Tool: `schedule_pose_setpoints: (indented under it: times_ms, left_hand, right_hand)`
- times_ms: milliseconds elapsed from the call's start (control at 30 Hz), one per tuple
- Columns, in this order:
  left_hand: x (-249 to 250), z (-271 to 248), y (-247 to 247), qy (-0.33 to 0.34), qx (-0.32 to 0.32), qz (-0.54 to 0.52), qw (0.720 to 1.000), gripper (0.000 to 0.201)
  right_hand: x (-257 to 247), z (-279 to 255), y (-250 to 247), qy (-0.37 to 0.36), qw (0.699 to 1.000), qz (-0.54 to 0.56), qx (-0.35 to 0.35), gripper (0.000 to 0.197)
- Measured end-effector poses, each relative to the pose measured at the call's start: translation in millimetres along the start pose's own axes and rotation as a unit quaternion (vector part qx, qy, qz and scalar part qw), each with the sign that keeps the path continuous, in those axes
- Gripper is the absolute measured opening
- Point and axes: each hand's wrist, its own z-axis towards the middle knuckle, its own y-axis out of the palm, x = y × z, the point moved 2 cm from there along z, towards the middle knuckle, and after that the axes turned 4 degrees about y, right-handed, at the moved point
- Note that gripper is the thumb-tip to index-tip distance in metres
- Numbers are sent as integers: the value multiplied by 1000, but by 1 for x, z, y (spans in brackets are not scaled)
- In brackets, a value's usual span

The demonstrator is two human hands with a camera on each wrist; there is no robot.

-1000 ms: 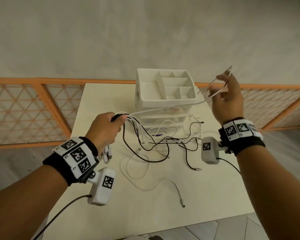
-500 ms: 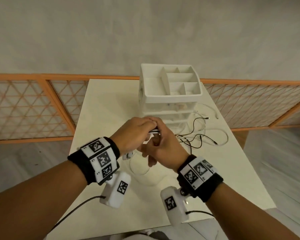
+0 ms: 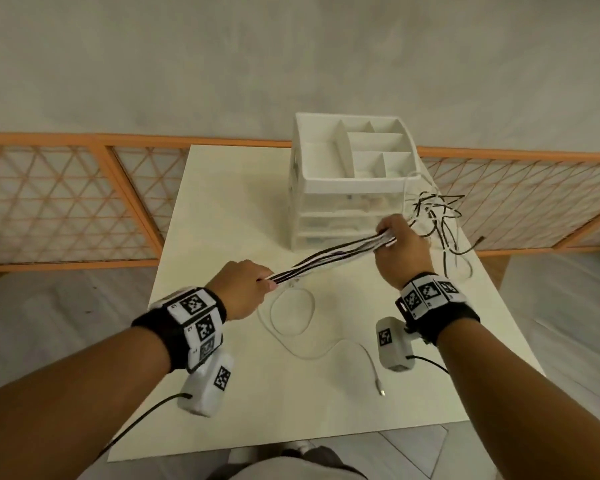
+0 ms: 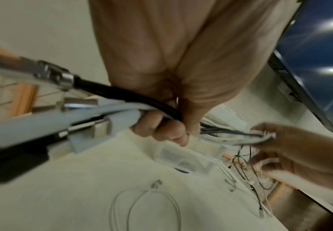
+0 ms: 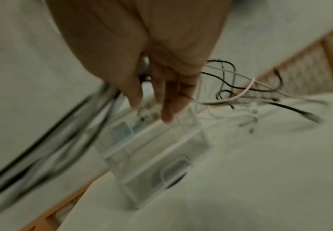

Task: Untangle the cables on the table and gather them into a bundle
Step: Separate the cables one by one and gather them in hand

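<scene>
A bundle of black and white cables (image 3: 329,259) stretches taut between my two hands above the table. My left hand (image 3: 245,289) grips one end, its fingers curled round the cables (image 4: 161,128); several plug ends stick out behind the fist. My right hand (image 3: 400,245) holds the bundle further along, up and to the right. Past it the loose cable ends (image 3: 437,216) hang in a tangle by the drawer unit; in the blurred right wrist view they trail right of the fingers (image 5: 241,92). One white cable (image 3: 302,327) lies looped on the table, apart from the bundle.
A white drawer unit (image 3: 350,181) with an open compartment tray on top stands at the back of the white table (image 3: 205,209), just behind the stretched cables. An orange lattice fence (image 3: 66,199) runs behind the table. The table's right edge is close to the tangle.
From meeting at the table's middle, my hands have drawn apart. The right hand slid up and right along the cables, pulling them straight; the tangle shifted right of the drawer unit.
</scene>
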Motion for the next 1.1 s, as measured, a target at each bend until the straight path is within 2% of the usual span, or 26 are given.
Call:
schedule_pose_setpoints:
  times_ms: [67,167,267,300,333,400,467,533,600,667,700,767,833,900,1000,1100]
  left_hand:
    - [-7,-3,3,-2,-2,-48,999,24]
    - [-11,-5,5,-5,-26,-86,996,19]
    - [-6,0,2,-16,2,-58,998,24]
    - [-5,2,1,-22,10,-41,999,26]
    - [-5,4,0,-29,14,-34,999,26]
    - [-5,9,1,-44,11,-62,997,24]
    - [-5,12,2,-54,8,-119,991,25]
    - [-1,12,1,-54,9,-160,986,31]
    - [5,11,1,-49,7,-184,982,36]
    - [13,8,1,-40,10,-206,978,36]
    - [16,7,1,-30,15,-205,978,33]
    - [22,6,2,-3,31,-197,980,30]
    - [27,6,4,18,39,-224,974,31]
    - [30,8,8,33,29,-267,963,30]
    - [28,9,3,51,49,-214,974,28]
    - [13,12,-9,37,81,-165,982,34]
  right_hand:
    - [21,-1,11,78,993,9,-88,14]
    - [37,-4,15,118,991,51,-42,26]
    - [27,-21,33,93,991,5,-92,89]
    - [23,-31,40,79,991,-14,-102,94]
    - [21,-41,48,57,993,-25,-105,87]
    - [23,-64,70,-5,988,-64,-142,58]
    - [30,-87,93,-51,953,-157,-255,38]
    - [40,-102,111,-82,897,-254,-352,34]
    - [48,-109,120,-102,866,-312,-378,28]
    - [48,-109,121,-111,853,-338,-381,20]
    - [45,-108,118,-113,858,-326,-380,19]
    - [28,-100,106,-126,898,-232,-353,22]
    - [-4,-87,82,-166,940,-98,-280,22]
    - [-37,-67,50,-191,961,12,-198,11]
    - [-65,-31,-9,-125,981,107,-98,4]
    - [-53,2,-63,-43,989,140,29,6]
